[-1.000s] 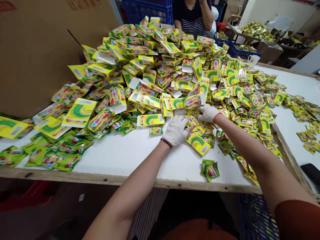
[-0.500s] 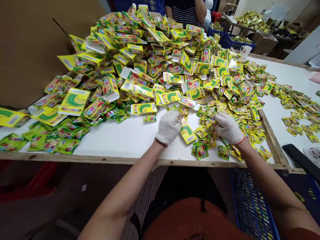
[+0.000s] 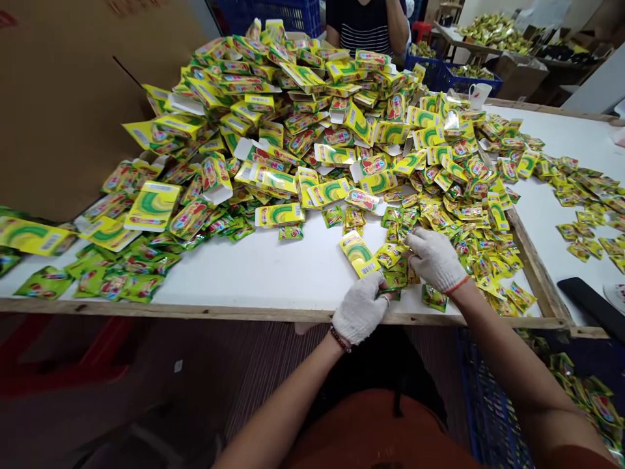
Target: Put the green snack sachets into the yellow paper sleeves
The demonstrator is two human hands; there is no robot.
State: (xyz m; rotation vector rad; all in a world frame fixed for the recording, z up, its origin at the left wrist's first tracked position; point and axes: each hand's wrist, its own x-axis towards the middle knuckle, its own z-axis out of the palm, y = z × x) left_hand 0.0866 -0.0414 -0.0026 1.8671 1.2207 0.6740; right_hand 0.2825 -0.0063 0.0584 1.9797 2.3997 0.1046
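Note:
My left hand (image 3: 360,310), in a white knitted glove, is at the table's front edge. Its thumb and fingers close on a small green candy packet (image 3: 394,279). My right hand (image 3: 435,260), gloved too, has its fingers bent down among small yellow packets (image 3: 389,255); its fingertips are partly hidden and what they hold cannot be made out. Between and beyond the hands lies a yellow carton with a green banana picture (image 3: 360,253), flat on the white tabletop (image 3: 273,273). A single green packet (image 3: 433,298) lies just below my right hand.
A high heap of yellow cartons (image 3: 303,124) covers the table's back. More green packets (image 3: 117,277) lie at left, beside a large cardboard box (image 3: 63,98). A wooden strip (image 3: 532,267) edges the right side. A person (image 3: 366,29) is behind the heap; a blue crate (image 3: 493,397) stands below.
My left hand has moved from beside the yellow carton down and right to the green packet. My right hand has shifted slightly down and left. The carton now lies uncovered.

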